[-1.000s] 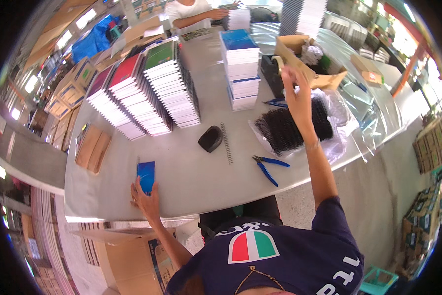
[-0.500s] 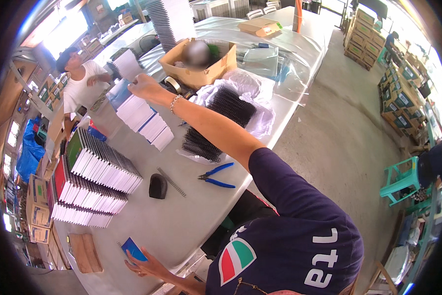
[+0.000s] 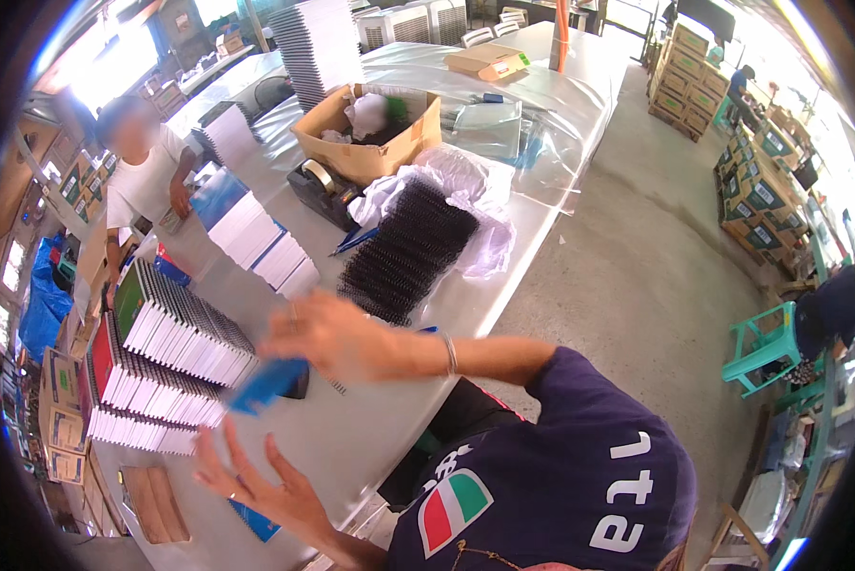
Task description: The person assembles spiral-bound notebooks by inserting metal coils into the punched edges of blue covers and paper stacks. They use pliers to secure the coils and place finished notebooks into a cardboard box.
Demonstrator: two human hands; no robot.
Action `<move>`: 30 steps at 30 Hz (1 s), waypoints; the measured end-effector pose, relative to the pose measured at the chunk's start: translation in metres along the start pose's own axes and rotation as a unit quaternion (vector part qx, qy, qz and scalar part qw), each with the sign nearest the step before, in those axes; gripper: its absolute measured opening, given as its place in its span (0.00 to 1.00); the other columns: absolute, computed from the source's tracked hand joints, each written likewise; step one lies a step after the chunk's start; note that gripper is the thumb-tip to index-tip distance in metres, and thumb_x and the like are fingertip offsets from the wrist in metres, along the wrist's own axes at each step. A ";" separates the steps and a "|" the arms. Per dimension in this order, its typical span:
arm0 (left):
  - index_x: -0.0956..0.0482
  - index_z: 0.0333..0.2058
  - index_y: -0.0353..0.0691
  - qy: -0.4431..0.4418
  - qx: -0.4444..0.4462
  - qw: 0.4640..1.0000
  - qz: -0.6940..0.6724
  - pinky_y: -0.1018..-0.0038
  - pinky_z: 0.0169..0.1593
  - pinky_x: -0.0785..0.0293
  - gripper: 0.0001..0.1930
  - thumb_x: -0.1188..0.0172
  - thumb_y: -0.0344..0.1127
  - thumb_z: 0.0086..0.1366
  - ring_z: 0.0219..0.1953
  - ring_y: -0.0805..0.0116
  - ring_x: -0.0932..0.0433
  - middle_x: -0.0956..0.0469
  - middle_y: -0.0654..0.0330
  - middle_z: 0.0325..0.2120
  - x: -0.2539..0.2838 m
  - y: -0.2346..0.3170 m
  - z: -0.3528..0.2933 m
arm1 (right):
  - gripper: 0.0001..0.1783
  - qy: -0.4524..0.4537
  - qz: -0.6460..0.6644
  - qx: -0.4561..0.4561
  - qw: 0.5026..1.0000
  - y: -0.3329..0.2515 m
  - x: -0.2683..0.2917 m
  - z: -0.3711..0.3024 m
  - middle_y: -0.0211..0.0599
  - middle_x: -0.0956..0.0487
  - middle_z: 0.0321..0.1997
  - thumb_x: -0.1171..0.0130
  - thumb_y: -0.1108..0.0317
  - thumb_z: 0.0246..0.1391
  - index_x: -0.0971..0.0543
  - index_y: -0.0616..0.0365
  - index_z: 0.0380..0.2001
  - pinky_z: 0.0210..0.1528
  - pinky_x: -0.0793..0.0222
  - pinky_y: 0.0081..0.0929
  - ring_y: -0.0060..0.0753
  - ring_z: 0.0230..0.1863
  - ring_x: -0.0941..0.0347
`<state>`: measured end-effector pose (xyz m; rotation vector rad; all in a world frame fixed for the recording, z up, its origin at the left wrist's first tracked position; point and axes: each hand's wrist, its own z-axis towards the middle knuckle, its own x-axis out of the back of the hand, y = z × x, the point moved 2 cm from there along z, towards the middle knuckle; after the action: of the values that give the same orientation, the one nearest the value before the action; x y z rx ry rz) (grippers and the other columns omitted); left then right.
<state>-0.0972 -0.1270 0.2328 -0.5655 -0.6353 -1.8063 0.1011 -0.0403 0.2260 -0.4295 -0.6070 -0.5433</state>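
Note:
My right hand, blurred by motion, holds a blue-covered booklet above the grey table. Below and to the left, my left hand reaches up with its fingers spread, close under the booklet's lower edge. Another blue notebook lies on the table, partly covered by my left hand. Farther off stands a stack of white page blocks with blue covers. Stacked spiral-bound notebooks stand to the left of my hands. My right hand and forearm hide most of the blue-handled cutters.
Black binding coils lie on white plastic beside an open cardboard box and a tape dispenser. A wooden block rests near left. Across the table a person in a white shirt works. A green stool stands right.
My right hand has come back from the far stack toward me with a blue-covered booklet. My left hand has lifted off the blue notebook, fingers spreading. The view has shifted slightly.

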 end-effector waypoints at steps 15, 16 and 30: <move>0.24 0.45 0.42 -0.343 0.027 0.939 -0.017 0.50 0.66 0.48 0.12 0.47 0.24 0.64 0.52 0.57 0.28 0.24 0.58 0.43 -0.054 -0.006 -0.073 | 0.15 0.141 -0.209 -0.261 0.932 0.090 0.034 -0.094 0.36 0.23 0.46 0.34 0.66 0.49 0.18 0.47 0.43 0.48 0.37 0.41 0.43 0.49 0.29; 0.24 0.45 0.43 -0.339 0.034 0.940 -0.004 0.48 0.67 0.50 0.12 0.47 0.25 0.64 0.52 0.57 0.28 0.24 0.59 0.43 -0.051 -0.005 -0.073 | 0.15 0.196 -0.223 -0.305 0.905 0.131 0.043 -0.111 0.39 0.23 0.45 0.34 0.67 0.50 0.18 0.48 0.43 0.49 0.36 0.42 0.46 0.48 0.29; 0.28 0.40 0.43 -0.279 0.102 0.953 -0.053 0.40 0.70 0.59 0.13 0.36 0.38 0.60 0.61 0.54 0.37 0.34 0.58 0.51 -0.064 0.001 -0.095 | 0.18 0.037 -0.204 -0.432 0.877 0.174 0.012 -0.173 0.53 0.32 0.51 0.39 0.72 0.55 0.24 0.57 0.51 0.52 0.32 0.48 0.58 0.50 0.35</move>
<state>-0.0835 -0.1459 0.1202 -0.9245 -1.2413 -1.6485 0.2848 -0.0002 0.0671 -1.1339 -0.3473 -1.2412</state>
